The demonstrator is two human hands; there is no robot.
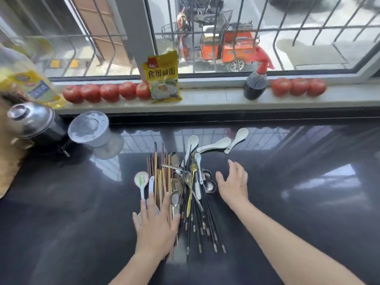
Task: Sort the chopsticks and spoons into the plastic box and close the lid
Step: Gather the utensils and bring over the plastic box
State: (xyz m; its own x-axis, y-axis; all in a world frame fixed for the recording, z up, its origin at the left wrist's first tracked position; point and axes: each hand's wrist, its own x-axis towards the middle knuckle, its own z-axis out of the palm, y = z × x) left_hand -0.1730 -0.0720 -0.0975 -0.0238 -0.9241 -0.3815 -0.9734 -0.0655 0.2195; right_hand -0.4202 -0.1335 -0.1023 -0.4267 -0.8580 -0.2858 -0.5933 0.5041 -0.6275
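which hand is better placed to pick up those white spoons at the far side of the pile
Right. The right hand is open beside the pile's right edge, nearest the white spoons, which lie just beyond its fingertips. The left hand lies flat on the wooden chopsticks at the pile's near left, farther away.

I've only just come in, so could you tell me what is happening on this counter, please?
A person is starting to sort a mixed pile of cutlery on the dark glossy countertop. Their left hand rests flat, fingers straight, on the brown wooden chopsticks. The right hand hovers open beside the metal spoons and black chopsticks. Three white ceramic spoons lie just beyond. No plastic box is in view.
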